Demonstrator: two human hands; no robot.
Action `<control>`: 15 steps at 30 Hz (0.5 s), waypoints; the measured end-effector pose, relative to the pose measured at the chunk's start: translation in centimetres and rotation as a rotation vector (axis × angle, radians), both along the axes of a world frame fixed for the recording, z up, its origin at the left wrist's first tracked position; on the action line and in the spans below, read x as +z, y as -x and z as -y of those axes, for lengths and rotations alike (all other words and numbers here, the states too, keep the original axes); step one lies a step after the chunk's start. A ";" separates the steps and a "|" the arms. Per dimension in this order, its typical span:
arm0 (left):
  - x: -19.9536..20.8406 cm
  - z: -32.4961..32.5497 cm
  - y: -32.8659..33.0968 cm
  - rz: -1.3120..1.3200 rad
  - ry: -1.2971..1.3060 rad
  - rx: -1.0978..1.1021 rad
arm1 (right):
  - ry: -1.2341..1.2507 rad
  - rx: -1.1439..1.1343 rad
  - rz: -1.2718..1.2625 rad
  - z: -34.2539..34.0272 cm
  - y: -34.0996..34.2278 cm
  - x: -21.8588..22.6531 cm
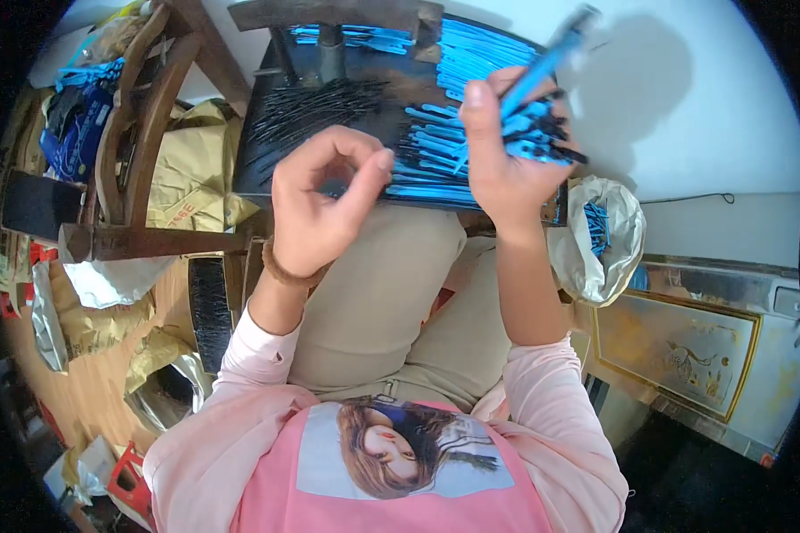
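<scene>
My right hand [513, 182] is closed round a bunch of slim blue and black pen-like sticks [535, 142]. One blue stick [547, 71], blurred by motion, points up and away from beside its thumb. My left hand [318, 200] is curled, thumb and forefinger pinched together; anything between them is too small to make out. Below the hands, a row of blue sticks with black parts [431, 178] lies along the near edge of a dark tabletop [404, 75]. Thin black sticks [316, 111] are heaped loosely beyond my left hand.
More blue sticks [476, 53] are stacked at the table's far right, others [356, 37] at its back. A white sack [627, 240] with blue pieces stands right of the table. At left are a wooden chair [142, 160] and brown paper packages [191, 169].
</scene>
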State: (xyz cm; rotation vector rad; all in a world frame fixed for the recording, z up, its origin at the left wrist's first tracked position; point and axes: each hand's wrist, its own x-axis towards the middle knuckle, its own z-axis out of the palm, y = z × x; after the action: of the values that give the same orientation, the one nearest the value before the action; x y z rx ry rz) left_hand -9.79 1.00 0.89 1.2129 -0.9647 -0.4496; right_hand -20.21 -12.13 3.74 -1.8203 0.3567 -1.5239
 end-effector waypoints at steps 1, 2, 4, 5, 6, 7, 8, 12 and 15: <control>0.0 -0.3 -0.2 -0.001 -0.004 0.013 | 0.017 0.087 0.045 -0.2 -0.3 0.2; 0.0 -0.6 -0.5 -0.109 0.058 -0.036 | 0.033 0.175 0.092 -0.4 -0.7 0.4; 0.3 -1.1 -0.9 -0.210 0.134 -0.107 | -0.031 0.217 0.176 -1.6 -1.4 0.6; 0.3 -1.2 -1.1 -0.146 0.152 -0.097 | -0.050 0.221 0.199 -2.1 -1.4 0.7; 0.4 -1.3 -1.3 -0.079 0.167 -0.081 | -0.038 0.200 0.091 -2.3 -1.0 0.8; 0.4 -1.5 -1.2 -0.078 0.172 -0.029 | -0.069 0.246 0.172 -2.6 -1.6 0.6; 0.5 -1.8 -1.6 -0.076 0.168 -0.012 | -0.100 0.290 0.252 -3.1 -2.2 0.3; 0.8 -2.4 -3.3 0.652 0.256 0.138 | -0.062 0.318 0.171 -4.1 -3.3 -0.7; 0.5 -2.8 -4.2 0.985 0.393 0.167 | -0.072 0.273 0.090 -4.8 -4.1 -1.7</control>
State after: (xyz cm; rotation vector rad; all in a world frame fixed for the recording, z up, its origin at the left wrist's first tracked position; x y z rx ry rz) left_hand -5.55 3.75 1.40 1.1214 -1.6622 0.5245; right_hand -16.08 -7.30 1.99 -1.6624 0.1116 -1.3789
